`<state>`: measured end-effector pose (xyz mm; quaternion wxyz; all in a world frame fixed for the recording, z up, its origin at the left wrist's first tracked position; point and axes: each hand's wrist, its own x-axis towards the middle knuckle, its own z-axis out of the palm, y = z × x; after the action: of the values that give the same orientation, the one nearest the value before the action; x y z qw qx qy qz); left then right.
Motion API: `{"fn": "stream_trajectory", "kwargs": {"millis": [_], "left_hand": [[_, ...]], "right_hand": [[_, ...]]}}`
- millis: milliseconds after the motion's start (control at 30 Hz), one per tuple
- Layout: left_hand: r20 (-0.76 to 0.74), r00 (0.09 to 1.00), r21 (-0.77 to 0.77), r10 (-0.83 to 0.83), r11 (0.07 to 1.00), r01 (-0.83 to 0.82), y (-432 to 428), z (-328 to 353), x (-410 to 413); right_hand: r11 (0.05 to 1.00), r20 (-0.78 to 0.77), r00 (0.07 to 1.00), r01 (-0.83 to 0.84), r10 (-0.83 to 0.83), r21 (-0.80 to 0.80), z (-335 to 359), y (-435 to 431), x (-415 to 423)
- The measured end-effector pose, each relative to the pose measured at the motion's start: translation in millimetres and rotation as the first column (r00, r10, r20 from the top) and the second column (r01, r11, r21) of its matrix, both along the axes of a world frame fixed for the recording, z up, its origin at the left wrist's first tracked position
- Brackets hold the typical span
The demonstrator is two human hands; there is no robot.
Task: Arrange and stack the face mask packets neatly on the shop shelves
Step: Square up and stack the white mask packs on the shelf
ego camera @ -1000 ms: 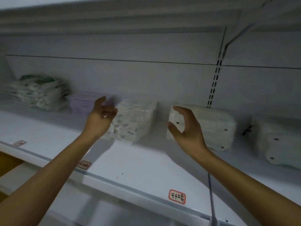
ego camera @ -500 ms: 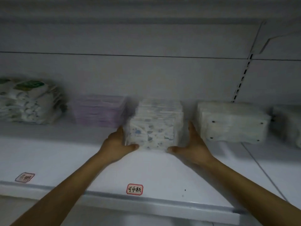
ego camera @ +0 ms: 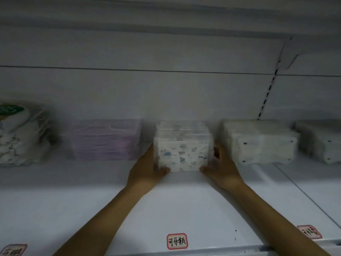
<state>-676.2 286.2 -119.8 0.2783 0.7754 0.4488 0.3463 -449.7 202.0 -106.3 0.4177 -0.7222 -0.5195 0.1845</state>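
we see the green-labelled stack (ego camera: 16,133) cut off at left; both grips' fingers hide behind the printed packets (ego camera: 182,150).

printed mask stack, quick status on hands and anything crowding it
Left hand and right hand grip the printed mask stack at its sides. Stack sits on the shelf. Purple stack and white stack flank it, apart.
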Motion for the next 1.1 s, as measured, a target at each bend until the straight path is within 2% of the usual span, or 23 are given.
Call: {"fn": "stream_trajectory", "kwargs": {"millis": [67,100,167,233,333,433,533,567,667,733,900,967,1100], "left_hand": [[0.058,0.996,-0.068,-0.069,0.995,0.073,4,-3,-2],[0.039,0.997,-0.09,-0.07,0.993,0.073,5,-4,-2],[-0.075,0.997,-0.082,-0.026,0.996,0.02,6,-7,1],[-0.177,0.984,-0.056,0.005,0.998,-0.015,7,-8,4],[-0.206,0.979,-0.025,-0.001,1.0,-0.004,12,-10,12],[-0.135,0.989,-0.027,-0.06,0.998,0.056,8,-6,17],[0.082,0.992,-0.133,-0.093,0.986,0.104,13,-4,16],[0.109,0.989,-0.172,-0.104,0.978,0.122,16,-4,16],[0.047,0.986,-0.162,-0.157,0.973,0.163,12,3,22],[0.074,0.984,-0.131,-0.164,0.976,0.173,11,0,25],[0.219,0.967,-0.156,-0.131,0.973,0.167,22,-8,23],[0.226,0.966,-0.142,-0.121,0.977,0.156,29,-6,24],[0.214,0.967,-0.141,-0.136,0.976,0.168,39,-3,23]], "right_hand": [[0.999,-0.03,0.999,-0.014,0.013,-0.036,-2,-1,6],[0.998,-0.048,0.998,-0.032,0.029,-0.055,-2,-2,7],[0.995,-0.082,0.995,-0.068,0.062,-0.074,-3,-5,7],[0.996,-0.091,0.992,-0.084,0.081,-0.024,0,-3,4],[0.994,-0.098,0.99,-0.1,0.103,0.03,-3,7,5],[0.993,-0.12,0.986,-0.114,0.118,0.043,1,9,8],[0.995,-0.27,0.959,-0.073,0.088,0.064,6,13,13],[0.996,-0.328,0.942,-0.056,0.077,0.07,9,16,12],[0.992,-0.464,0.88,-0.05,0.099,0.118,12,22,-1],[0.987,-0.527,0.844,-0.015,0.099,0.162,10,23,-8],[0.985,-0.585,0.805,0.006,0.098,0.173,6,24,-6],[0.98,-0.614,0.785,0.045,0.086,0.195,10,27,-4],[0.974,-0.663,0.733,0.002,0.154,0.228,17,40,0]]}}
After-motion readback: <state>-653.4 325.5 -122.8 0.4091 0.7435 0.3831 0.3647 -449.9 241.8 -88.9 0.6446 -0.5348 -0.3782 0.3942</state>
